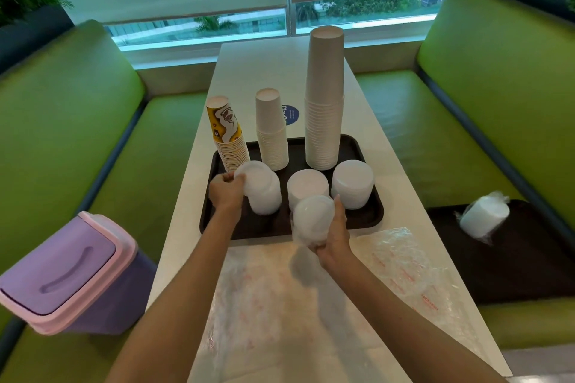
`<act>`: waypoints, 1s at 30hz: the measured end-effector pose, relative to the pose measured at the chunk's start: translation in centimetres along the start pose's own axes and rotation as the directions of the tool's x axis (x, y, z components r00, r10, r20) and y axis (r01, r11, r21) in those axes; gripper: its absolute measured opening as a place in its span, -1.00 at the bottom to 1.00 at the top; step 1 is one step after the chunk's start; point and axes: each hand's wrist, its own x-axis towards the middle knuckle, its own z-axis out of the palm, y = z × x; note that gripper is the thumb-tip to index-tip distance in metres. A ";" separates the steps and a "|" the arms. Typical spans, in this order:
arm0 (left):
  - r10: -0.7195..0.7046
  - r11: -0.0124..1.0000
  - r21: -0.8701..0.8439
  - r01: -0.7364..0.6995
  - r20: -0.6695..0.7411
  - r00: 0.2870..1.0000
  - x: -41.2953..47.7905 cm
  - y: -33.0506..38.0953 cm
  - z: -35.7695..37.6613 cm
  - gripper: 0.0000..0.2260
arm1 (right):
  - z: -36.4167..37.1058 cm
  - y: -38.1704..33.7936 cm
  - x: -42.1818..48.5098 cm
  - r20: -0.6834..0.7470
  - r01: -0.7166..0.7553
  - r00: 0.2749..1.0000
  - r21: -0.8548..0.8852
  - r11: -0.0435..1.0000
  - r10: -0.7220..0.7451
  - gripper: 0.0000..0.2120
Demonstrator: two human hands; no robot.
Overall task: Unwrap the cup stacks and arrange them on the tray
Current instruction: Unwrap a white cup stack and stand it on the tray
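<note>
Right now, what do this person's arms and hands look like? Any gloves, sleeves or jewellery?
The left hand and right hand are bare: no gloves, and no rings that I can make out. The left forearm and right forearm are uncovered as far up as the picture reaches, with no sleeve, watch or bracelet showing.

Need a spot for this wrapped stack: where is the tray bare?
The tray is bare along its near rim: before the left lid stack and at the front right corner, below the right lid stack. The back row is crowded: printed cup stack, short white cup stack, tall white cup stack.
</note>
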 end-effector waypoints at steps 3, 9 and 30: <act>0.010 0.996 0.090 -0.011 0.017 1.000 1.5 0.1 1.3 -0.73 | 0.0 -0.8 0.3 -0.029 0.028 0.999 -0.023 0.999 -0.029 -0.58; 0.052 0.966 0.248 -0.067 0.069 0.996 2.7 -0.6 2.8 -0.77 | -0.2 -1.5 0.5 -0.072 0.007 0.997 -0.050 0.999 -0.011 -0.60; 0.240 0.621 0.576 -0.531 0.505 0.829 2.3 -1.7 3.5 -0.23 | -0.8 -1.1 0.4 -0.121 -0.032 0.992 -0.058 0.998 0.025 -0.47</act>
